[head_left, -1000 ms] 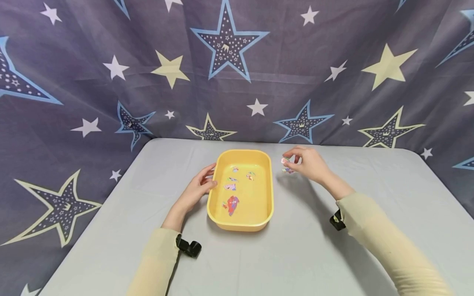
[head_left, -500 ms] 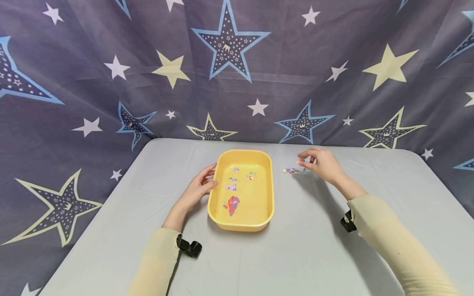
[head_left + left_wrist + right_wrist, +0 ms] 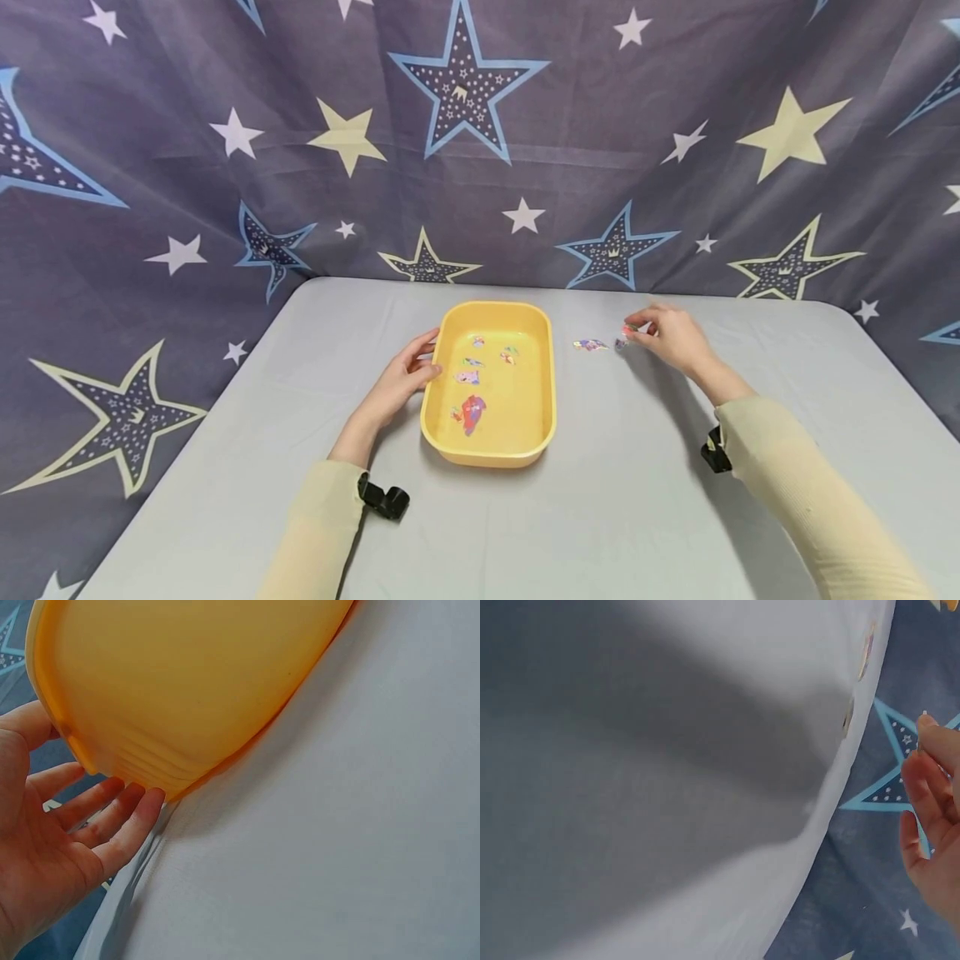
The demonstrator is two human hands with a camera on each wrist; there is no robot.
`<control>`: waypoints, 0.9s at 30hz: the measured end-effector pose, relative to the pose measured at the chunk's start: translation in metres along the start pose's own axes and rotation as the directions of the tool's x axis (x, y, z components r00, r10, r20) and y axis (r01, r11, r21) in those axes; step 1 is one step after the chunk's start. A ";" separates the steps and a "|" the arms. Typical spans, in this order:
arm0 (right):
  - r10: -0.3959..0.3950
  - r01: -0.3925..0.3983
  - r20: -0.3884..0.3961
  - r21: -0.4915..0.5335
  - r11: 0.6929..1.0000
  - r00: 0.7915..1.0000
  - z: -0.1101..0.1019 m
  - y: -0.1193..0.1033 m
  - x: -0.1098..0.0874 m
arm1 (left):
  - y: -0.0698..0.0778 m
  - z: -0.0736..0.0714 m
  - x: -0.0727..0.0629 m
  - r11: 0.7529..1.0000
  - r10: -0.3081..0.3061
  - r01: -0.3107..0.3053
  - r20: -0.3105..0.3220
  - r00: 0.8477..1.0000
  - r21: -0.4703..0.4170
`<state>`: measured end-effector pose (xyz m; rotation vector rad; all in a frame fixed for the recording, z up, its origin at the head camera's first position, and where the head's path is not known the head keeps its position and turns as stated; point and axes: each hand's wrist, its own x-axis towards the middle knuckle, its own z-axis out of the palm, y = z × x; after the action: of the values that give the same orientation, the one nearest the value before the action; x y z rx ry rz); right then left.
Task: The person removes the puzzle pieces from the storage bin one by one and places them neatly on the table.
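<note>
My left hand point(image 3: 393, 385) holds the left side of a yellow plastic tray point(image 3: 522, 408), with the thumb over its rim and the other fingers along the outer wall. In the left wrist view, those fingertips point(image 3: 154, 796) rest against the ribbed wall. To the right of the tray, my right hand point(image 3: 675, 340) pinches a small red and green sticker point(image 3: 628, 331) between thumb and forefinger. Close below it on the table is a small dark sticker point(image 3: 620, 342), and a longer purple, multicoloured one point(image 3: 591, 344) lies nearer the tray.
Several colourful stickers are scattered on the tray floor, among them a large red and purple one point(image 3: 472, 415) and a pink one point(image 3: 467, 377). A grey cloth point(image 3: 600, 517) covers the table. Behind it hangs a dark star-patterned curtain point(image 3: 540, 108).
My right hand has moved right, away from the tray, with the pinched sticker. The two stickers on the table have come more into view. My left hand and the tray have stayed put.
</note>
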<state>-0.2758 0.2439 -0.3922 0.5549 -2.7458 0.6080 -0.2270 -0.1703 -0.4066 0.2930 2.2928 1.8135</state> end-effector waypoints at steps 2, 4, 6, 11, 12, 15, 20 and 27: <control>-0.001 0.001 0.002 -0.002 1.000 1.000 0.001 0.003 -0.001 | -0.007 -0.001 0.003 1.000 0.002 -0.002 -0.007 1.000 -0.004; -0.004 0.004 0.000 0.000 1.000 1.000 0.003 0.006 -0.002 | -0.013 -0.003 0.006 1.000 0.000 -0.001 -0.009 1.000 -0.013; -0.004 0.004 -0.003 0.007 1.000 1.000 0.006 0.010 -0.004 | -0.006 -0.002 0.003 1.000 -0.011 0.011 -0.004 1.000 -0.020; 0.029 -0.030 0.009 0.029 0.999 1.000 0.008 0.016 -0.006 | 0.010 0.002 -0.006 1.000 -0.016 0.016 0.004 1.000 -0.017; 0.038 -0.039 0.015 0.033 0.999 0.999 0.008 0.017 -0.006 | 0.012 0.002 -0.007 1.000 -0.017 0.017 0.003 1.000 -0.013; 0.073 -0.074 0.049 0.029 0.997 0.996 0.008 0.019 -0.007 | 0.014 0.003 -0.008 1.000 -0.024 0.024 -0.001 1.000 -0.007; 0.158 -0.157 0.123 -0.018 0.987 0.980 0.007 0.022 -0.008 | 0.011 0.001 -0.006 1.000 -0.019 0.019 -0.006 1.000 -0.004; 0.212 -0.205 0.187 -0.059 0.977 0.959 0.009 0.024 -0.009 | -0.012 -0.003 0.007 1.000 -0.014 0.014 -0.015 1.000 -0.017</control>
<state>-0.2794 0.2627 -0.4111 0.3321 -3.0182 0.5724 -0.2351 -0.1740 -0.4183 0.2612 2.2823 1.8339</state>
